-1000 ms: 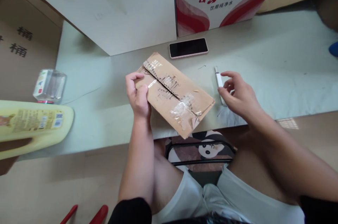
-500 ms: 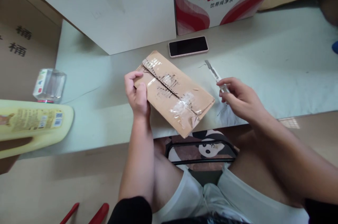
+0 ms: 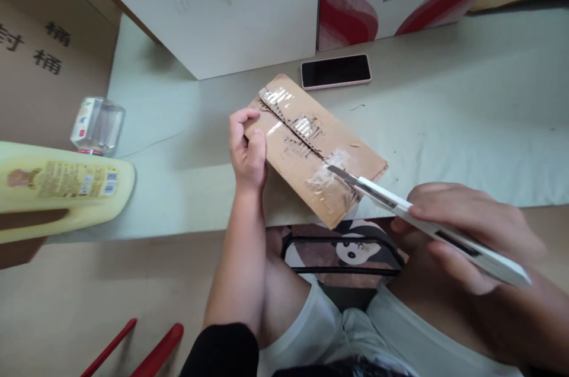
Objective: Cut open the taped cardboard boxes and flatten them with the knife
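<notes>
My left hand (image 3: 249, 149) grips the upper left end of a flat cardboard box (image 3: 291, 155), thumb on top, fingers folded round its edge. The box is tilted over the table's front edge, its taped face up, with a torn, ragged seam running along its length. In my right hand (image 3: 462, 229) is a white utility knife (image 3: 427, 223), its blade out and pointing left. The blade lies over the taped lower right part of the box; whether it touches the cardboard I cannot tell.
A phone (image 3: 335, 71) lies behind the box on the pale cloth (image 3: 444, 104). Large white (image 3: 249, 15) and red-and-white cartons (image 3: 351, 15) stand at the back. On the left are a clear bottle (image 3: 104, 127) and a yellow jug (image 3: 89, 187). A black-framed stool with a panda (image 3: 355, 249) is below.
My right hand has moved down and right, nearer the camera, and the knife now reaches over the box. My left hand keeps its hold. The view has shifted slightly.
</notes>
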Available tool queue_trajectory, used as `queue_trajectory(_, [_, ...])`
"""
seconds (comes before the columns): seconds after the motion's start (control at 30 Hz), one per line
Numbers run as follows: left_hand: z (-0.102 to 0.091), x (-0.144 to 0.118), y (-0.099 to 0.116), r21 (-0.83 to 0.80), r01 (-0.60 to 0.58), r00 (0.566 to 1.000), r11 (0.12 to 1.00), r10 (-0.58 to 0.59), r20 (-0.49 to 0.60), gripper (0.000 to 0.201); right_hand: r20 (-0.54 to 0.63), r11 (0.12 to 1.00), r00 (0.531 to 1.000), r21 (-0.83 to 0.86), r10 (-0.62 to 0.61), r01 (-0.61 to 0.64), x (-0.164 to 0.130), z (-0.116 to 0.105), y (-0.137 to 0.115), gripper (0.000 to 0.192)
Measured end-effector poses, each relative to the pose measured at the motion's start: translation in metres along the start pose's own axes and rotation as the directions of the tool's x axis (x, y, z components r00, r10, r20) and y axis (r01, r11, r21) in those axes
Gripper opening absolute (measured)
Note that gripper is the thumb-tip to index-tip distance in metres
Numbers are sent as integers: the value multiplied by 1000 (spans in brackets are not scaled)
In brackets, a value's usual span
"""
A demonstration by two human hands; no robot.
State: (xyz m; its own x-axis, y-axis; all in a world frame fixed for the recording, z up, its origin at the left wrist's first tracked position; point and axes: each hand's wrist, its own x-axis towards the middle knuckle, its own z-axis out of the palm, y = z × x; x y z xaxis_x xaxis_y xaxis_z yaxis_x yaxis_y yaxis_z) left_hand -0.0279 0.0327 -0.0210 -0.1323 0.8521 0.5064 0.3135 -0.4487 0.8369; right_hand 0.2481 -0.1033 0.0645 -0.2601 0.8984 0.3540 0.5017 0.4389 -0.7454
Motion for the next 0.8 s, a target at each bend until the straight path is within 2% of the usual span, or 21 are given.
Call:
queue_trajectory(0.07, [0,0,1,8,6,1000,1000,-6,6,46,15,996,996,18,-82,82,4,0,6,26])
queue_trajectory(0.1, [0,0,1,12,10,1000,1000,-10,6,47,7,984,985,42,-174,173,6,0,12,30])
queue_trajectory(0.17, [0,0,2,18,21,1000,1000,-21,5,49,1,929,930,40,-368,367,11,2,25,42])
queue_trajectory(0.2, [0,0,2,19,25,1000,1000,-25,5,50,-13,909,909,24,-416,416,12,3,30,47])
queue_trajectory(0.37, [0,1,2,9,42,999,999,-42,-4,53,-30,926,927,31,-375,376,14,8,33,49])
queue_trajectory(0.63, [0,1,3,0,17,1000,1000,-17,0,51,-48,901,903,61,-427,430,21,14,29,46])
queue_trajectory(0.8, [0,1,2,18,34,999,999,-34,4,49,-8,920,921,27,-390,390,26,11,25,55])
